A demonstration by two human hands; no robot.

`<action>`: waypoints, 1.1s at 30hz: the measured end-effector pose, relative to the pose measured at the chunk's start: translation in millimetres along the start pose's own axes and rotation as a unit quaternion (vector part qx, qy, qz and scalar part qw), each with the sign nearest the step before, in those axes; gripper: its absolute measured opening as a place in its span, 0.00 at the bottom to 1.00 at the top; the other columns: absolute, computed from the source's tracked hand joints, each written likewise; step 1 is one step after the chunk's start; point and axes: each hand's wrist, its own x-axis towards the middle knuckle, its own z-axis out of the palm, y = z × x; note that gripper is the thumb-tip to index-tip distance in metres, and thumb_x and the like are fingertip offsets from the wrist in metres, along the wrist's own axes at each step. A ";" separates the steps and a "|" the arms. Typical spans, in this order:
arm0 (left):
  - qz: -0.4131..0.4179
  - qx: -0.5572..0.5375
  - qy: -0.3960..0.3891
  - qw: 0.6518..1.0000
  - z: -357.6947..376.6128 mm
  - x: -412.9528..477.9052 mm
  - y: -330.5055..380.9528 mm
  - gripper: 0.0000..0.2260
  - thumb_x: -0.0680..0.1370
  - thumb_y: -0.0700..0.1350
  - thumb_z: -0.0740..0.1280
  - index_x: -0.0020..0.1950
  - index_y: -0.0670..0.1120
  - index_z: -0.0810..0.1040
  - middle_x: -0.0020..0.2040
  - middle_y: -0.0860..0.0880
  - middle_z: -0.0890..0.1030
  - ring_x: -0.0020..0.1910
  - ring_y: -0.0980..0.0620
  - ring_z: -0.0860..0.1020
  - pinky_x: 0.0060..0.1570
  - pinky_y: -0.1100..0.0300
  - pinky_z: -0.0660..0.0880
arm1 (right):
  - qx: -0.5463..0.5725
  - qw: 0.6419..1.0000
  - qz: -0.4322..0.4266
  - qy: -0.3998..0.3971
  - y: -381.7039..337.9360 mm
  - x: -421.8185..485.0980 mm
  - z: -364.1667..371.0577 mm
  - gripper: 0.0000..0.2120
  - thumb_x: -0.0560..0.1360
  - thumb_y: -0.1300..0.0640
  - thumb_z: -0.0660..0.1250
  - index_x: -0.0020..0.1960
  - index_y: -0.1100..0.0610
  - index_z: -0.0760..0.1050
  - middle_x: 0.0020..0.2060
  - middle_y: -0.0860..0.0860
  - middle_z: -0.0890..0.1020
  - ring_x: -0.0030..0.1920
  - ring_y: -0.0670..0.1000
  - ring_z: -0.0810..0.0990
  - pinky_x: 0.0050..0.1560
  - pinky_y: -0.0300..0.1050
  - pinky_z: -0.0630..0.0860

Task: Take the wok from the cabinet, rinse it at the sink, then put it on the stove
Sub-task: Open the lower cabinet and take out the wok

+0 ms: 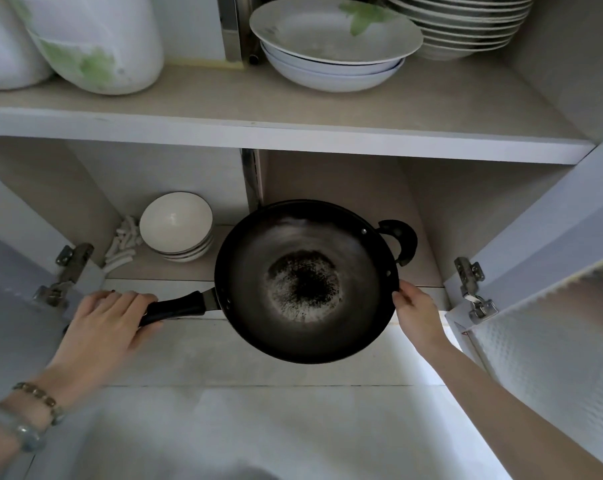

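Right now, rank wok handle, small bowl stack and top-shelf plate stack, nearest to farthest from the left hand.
1. Wok handle: gripped by the left hand.
2. Small bowl stack: lower shelf, behind.
3. Plate stack: upper shelf, far right.

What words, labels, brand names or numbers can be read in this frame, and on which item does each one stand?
None: no legible text in this view.
wok: no brand mark or number visible on the pan or its handles.
white container: only a blurred green print, no letters to make out.
top plate: a green leaf pattern, no lettering.
stacked bowls: plain.
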 end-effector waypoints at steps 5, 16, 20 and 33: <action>0.031 0.003 -0.001 1.000 3.4 18.1 11.1 0.33 0.80 0.62 0.43 0.50 0.41 0.81 0.40 0.45 0.82 0.39 0.40 0.81 0.49 0.47 0.70 | 0.024 0.999 0.026 -0.005 -1.4 3.2 0.4 0.14 0.76 0.65 0.56 0.54 0.54 0.78 0.47 0.53 0.81 0.51 0.56 0.77 0.50 0.48 0.72; 0.058 -0.020 0.022 0.998 19.9 34.3 28.7 0.33 0.80 0.63 0.39 0.41 0.43 0.75 0.31 0.48 0.78 0.27 0.44 0.78 0.41 0.50 0.67 | 0.060 0.997 0.047 0.015 1.8 5.8 2.8 0.14 0.74 0.68 0.59 0.41 0.52 0.77 0.44 0.57 0.82 0.50 0.60 0.78 0.58 0.58 0.75; 0.060 -0.017 0.009 0.998 17.3 26.1 31.6 0.33 0.80 0.63 0.39 0.43 0.43 0.76 0.32 0.48 0.79 0.30 0.44 0.78 0.42 0.50 0.65 | 0.054 0.997 0.052 0.019 9.5 1.6 0.8 0.08 0.72 0.67 0.59 0.44 0.63 0.76 0.46 0.66 0.80 0.41 0.56 0.75 0.47 0.49 0.73; 0.060 0.015 -0.019 0.998 -93.2 -22.8 41.7 0.19 0.76 0.61 0.58 0.44 0.47 0.76 0.34 0.52 0.80 0.33 0.48 0.79 0.44 0.53 0.60 | 0.051 0.997 0.043 0.023 -6.5 -89.5 -69.4 0.15 0.59 0.55 0.59 0.39 0.66 0.68 0.32 0.53 0.68 0.36 0.49 0.66 0.44 0.47 0.66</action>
